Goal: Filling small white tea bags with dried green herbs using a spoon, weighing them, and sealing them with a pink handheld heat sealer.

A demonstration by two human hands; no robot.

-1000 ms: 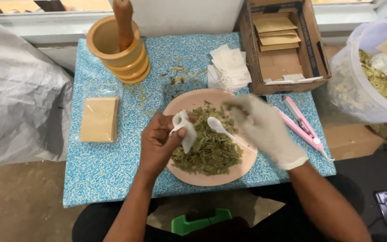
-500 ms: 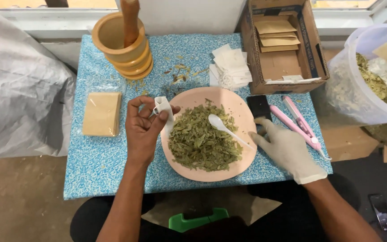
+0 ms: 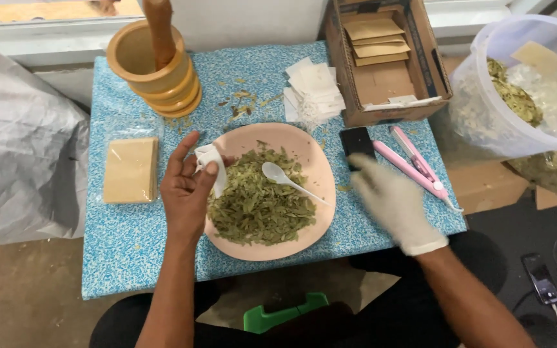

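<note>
My left hand (image 3: 187,187) pinches a small white filter bag (image 3: 211,166) at the left rim of a pink plate (image 3: 320,177). The plate holds a heap of dried green leaves (image 3: 256,203) with a white plastic spoon (image 3: 288,180) lying on top. My right hand (image 3: 391,200), in a white glove, hovers blurred over the table right of the plate, fingers spread and holding nothing. It is just below a small black device (image 3: 357,143) and beside a pink sealing tool (image 3: 414,164).
A wooden mortar with pestle (image 3: 156,64) stands at the back left. A stack of tan packets (image 3: 130,169) lies left. White filter bags (image 3: 314,90) and a cardboard box of brown envelopes (image 3: 381,55) sit behind. A clear tub of leaves (image 3: 523,90) is right.
My right hand let go of the spoon, which now rests on the leaves, and moved right off the plate. My left hand drew the white bag to the plate's left rim.
</note>
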